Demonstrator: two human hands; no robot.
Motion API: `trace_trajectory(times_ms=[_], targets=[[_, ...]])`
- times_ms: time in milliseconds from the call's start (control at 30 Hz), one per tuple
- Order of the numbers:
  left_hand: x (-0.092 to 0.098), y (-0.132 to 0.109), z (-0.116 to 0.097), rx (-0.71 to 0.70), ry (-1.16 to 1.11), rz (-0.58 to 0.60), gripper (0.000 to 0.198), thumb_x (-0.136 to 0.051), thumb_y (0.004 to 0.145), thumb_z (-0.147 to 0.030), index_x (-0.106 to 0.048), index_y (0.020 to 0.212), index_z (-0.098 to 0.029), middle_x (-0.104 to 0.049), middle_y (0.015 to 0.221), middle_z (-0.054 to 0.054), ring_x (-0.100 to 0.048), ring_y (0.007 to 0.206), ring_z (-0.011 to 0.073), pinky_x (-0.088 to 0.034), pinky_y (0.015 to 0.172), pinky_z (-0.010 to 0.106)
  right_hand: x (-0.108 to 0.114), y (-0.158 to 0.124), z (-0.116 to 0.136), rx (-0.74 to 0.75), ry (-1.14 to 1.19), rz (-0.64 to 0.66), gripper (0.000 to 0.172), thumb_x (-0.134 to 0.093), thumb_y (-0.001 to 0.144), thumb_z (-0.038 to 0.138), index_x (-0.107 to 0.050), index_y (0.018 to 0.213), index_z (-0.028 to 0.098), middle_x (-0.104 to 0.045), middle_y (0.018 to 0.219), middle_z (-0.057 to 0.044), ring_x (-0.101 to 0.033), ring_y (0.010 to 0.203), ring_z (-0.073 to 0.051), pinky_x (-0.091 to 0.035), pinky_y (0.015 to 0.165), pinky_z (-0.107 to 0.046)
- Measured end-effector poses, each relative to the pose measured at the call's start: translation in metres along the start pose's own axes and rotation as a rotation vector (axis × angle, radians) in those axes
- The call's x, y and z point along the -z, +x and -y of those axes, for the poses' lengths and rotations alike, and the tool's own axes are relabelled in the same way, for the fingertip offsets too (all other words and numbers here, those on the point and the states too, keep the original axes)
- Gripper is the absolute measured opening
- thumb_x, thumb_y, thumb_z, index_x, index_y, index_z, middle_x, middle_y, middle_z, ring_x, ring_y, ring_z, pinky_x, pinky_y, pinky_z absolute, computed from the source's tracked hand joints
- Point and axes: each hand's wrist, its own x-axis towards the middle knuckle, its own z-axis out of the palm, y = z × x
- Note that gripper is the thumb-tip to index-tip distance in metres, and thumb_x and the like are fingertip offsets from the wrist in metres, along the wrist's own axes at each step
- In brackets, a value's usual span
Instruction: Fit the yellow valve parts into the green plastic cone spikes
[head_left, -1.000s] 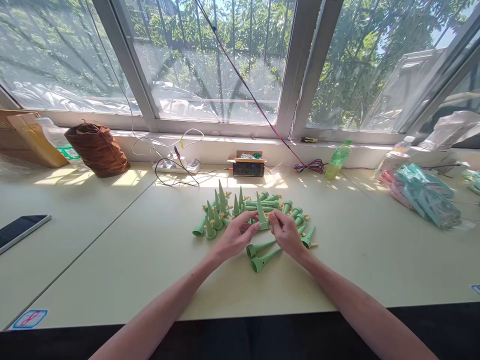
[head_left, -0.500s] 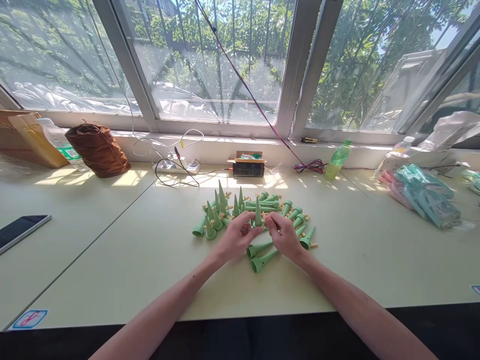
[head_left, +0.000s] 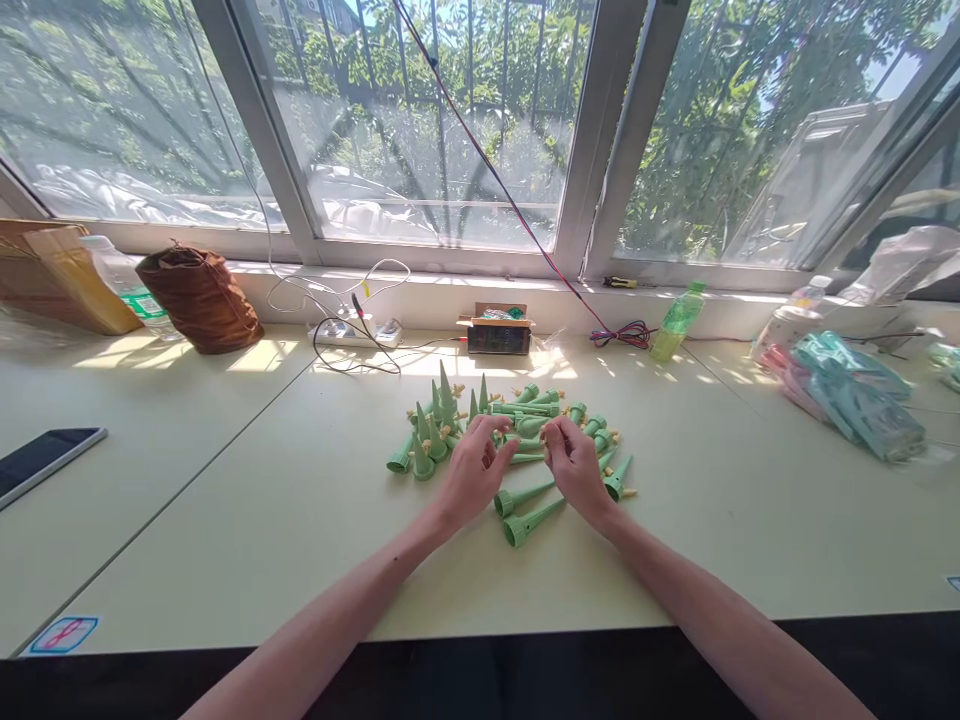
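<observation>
Many green plastic cones lie in a loose group at the middle of the table, several standing tip up, like the upright cone (head_left: 423, 462) at the left. Small tan pegs show among them. My left hand (head_left: 475, 470) is over the front of the group with its thumb and fingers apart and nothing between them. Close to its right, my right hand (head_left: 574, 462) has thumb and fingers pinched together; what they hold, if anything, is too small to name. In front of the hands lies a cone on its side (head_left: 531, 522).
Behind the cones stand a small open box (head_left: 499, 335) and a power strip (head_left: 352, 332) with cables. A brown bag (head_left: 201, 298) and a phone (head_left: 49, 462) are at the left. A green bottle (head_left: 677, 322) and teal packets (head_left: 859, 395) are at the right.
The upright cone between my hands has left my left hand's fingers, which have opened. A cone lying on its side now shows there. My right hand has shifted slightly right, still pinched.
</observation>
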Motion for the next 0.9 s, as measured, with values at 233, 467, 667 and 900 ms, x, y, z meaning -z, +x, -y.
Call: trace_trajectory(times_ms=[233, 467, 667, 900], targets=[[0.003, 0.001, -0.006, 0.099, -0.105, 0.153, 0.057, -0.035, 0.099, -0.053, -0.059, 0.066, -0.013, -0.054, 0.059, 0.0, -0.049, 0.058, 0.0114, -0.037, 0.056, 0.022, 0.002, 0.0, 0.006, 0.122, -0.047, 0.114, 0.031, -0.044, 0.1, 0.039, -0.049, 0.076, 0.021, -0.044, 0.06, 0.004, -0.038, 0.052, -0.011, -0.032, 0.051, -0.024], [0.006, 0.002, -0.009, 0.167, -0.169, 0.198, 0.057, -0.038, 0.097, -0.058, -0.062, 0.07, -0.014, -0.049, 0.05, -0.003, -0.045, 0.05, 0.0106, -0.036, 0.053, 0.023, 0.003, 0.0, 0.01, 0.145, -0.064, 0.143, 0.032, -0.044, 0.1, 0.039, -0.052, 0.076, 0.02, -0.046, 0.059, 0.004, -0.039, 0.052, -0.011, -0.033, 0.051, -0.024], [0.008, 0.002, -0.01, 0.26, -0.281, 0.288, 0.054, -0.04, 0.095, -0.06, -0.062, 0.079, -0.013, -0.046, 0.048, -0.004, -0.038, 0.044, 0.0085, -0.03, 0.045, 0.021, 0.004, 0.001, 0.008, 0.12, -0.072, 0.13, 0.035, -0.042, 0.101, 0.042, -0.047, 0.074, 0.021, -0.046, 0.057, 0.004, -0.039, 0.051, -0.011, -0.033, 0.051, -0.024], [0.01, 0.003, -0.013, 0.271, -0.302, 0.318, 0.045, -0.048, 0.094, -0.055, -0.049, 0.072, -0.016, -0.041, 0.055, -0.005, -0.039, 0.048, 0.0077, -0.031, 0.044, 0.02, 0.004, 0.0, 0.005, 0.09, -0.051, 0.13, 0.039, -0.04, 0.102, 0.043, -0.041, 0.07, 0.022, -0.042, 0.054, 0.005, -0.037, 0.049, -0.011, -0.03, 0.05, -0.025]])
